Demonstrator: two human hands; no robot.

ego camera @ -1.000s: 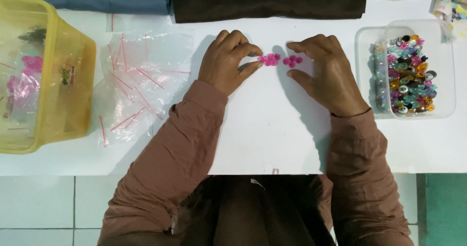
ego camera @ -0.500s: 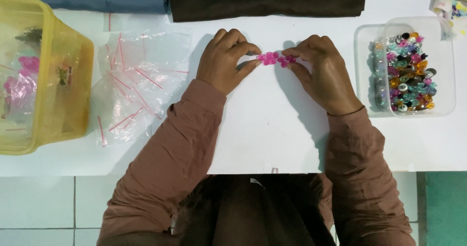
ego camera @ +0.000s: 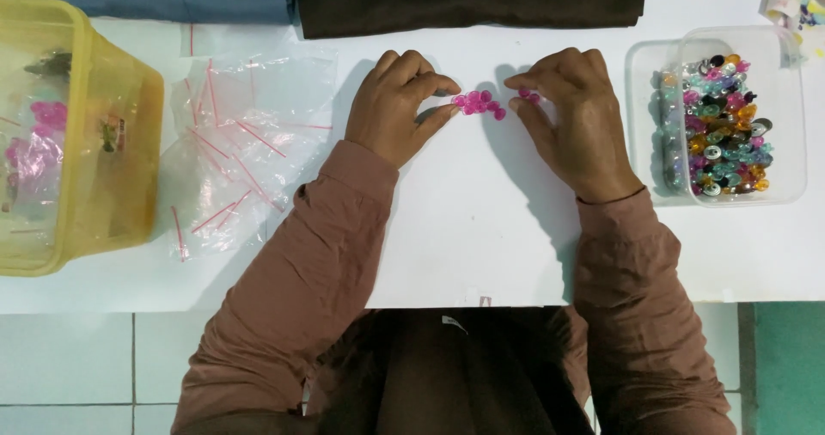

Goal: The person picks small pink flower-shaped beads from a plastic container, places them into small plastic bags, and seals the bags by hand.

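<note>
Pink beads (ego camera: pixel 479 103), about six, lie mid-frame on the tabletop (ego camera: pixel 464 229); left hand (ego camera: pixel 397 107) pinches them, right hand (ego camera: pixel 574 117) pinches one more.

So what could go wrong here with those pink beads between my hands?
The pink beads lie loose on the smooth white table; a nudge from the left hand could scatter them. The right hand pinches one or two beads, which might slip out. A sleeve could snag the bags.
</note>
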